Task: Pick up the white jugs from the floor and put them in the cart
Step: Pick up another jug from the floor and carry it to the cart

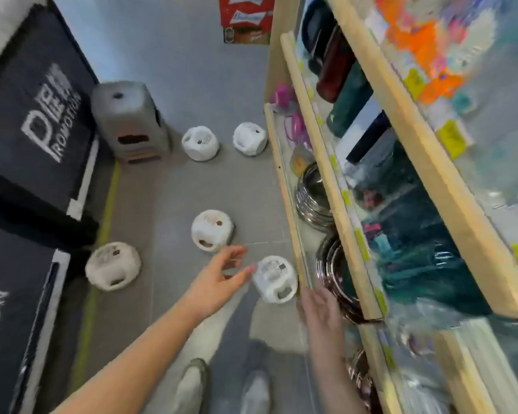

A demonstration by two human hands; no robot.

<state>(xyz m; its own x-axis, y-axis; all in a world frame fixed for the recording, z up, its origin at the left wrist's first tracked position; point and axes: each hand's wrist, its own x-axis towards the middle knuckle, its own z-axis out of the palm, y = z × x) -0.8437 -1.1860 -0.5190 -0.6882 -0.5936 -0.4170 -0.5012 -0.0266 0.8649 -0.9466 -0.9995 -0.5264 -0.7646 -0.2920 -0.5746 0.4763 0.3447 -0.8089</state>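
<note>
Head camera view: five white jugs [212, 231] are seen standing apart on a grey tiled floor [168, 189] beside a wooden shelf unit [335, 180] stocked with steel bowls [311, 195]. The left hand [219, 279] is extended toward the nearest jug [274, 279], its fingers spread and straight, nothing held; one fingertip is placed at the jug's side, though contact cannot be confirmed. The right hand [320, 309] is held just beside the same jug, near the shelf's bottom rail, fingers loose and empty. Two more jugs are seen farther off, near a grey stool [129, 121], and one is set to the left by a dark display stand [36, 130]. The cart is not shown.

The jugs are judged to be stiff moulded plastic, unlikely to be dented or broken by a firm grip. Their fill cannot be seen, so real weight should be allowed for. The smooth rounded body is likely to be slippery; the moulded handle loop [284, 292] facing the camera is judged the surest place to be gripped.
</note>
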